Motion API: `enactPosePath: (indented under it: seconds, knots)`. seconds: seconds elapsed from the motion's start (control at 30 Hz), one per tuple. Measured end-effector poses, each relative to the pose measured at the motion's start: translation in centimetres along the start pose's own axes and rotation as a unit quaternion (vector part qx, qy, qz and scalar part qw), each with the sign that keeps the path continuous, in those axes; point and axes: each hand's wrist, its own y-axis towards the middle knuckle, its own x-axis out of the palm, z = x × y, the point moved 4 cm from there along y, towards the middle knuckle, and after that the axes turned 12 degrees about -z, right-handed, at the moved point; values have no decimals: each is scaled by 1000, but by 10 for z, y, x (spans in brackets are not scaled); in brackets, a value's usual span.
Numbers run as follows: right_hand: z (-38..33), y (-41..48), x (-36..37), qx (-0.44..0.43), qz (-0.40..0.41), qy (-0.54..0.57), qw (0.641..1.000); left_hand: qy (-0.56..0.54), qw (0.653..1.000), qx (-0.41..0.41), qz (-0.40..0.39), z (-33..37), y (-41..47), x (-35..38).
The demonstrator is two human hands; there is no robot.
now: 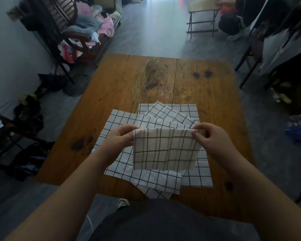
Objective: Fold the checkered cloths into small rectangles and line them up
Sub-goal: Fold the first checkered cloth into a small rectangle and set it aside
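Observation:
I hold a white cloth with a black grid in the air above the table, folded over and hanging as a rectangle. My left hand pinches its upper left corner and my right hand pinches its upper right corner. Under it, several more checkered cloths lie unfolded in a loose overlapping pile on the near half of the wooden table. The held cloth hides the middle of the pile.
The far half of the table shows bare wood with dark stains. A wooden bench heaped with clothes stands at the back left. A small folding table and a crouching person are at the back right. A chair stands right of the table.

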Motion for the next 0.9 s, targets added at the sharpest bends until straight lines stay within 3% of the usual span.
enactPosePath:
  seconds: [0.07, 0.23, 0.37, 0.5, 0.6, 0.7, 0.9]
  knots:
    - [0, 1, -3, -14, 12, -48, 999, -43, 999, 1, 0, 0, -1, 1]
    - [5, 6, -10, 9, -16, 9, 1000, -87, 996, -4, 3, 6, 0, 2]
    - [9, 3, -8, 20, -114, 194, 974, -59, 998, 5, 5, 16, 3, 2]
    - [11, 1, 0, 45, -122, 312, 941, -57, 998, -19, 17, 18, 9, 14]
    - [13, 0, 4, 48, -109, 319, 940, 50, 999, -13, 13, 22, 13, 26]
    - [15, -1, -2, 51, -93, 311, 945, 84, 996, -4, 40, 20, 16, 30]
    - [23, -4, -18, 32, -96, 224, 969, -17, 997, -40, 65, 23, 15, 26]
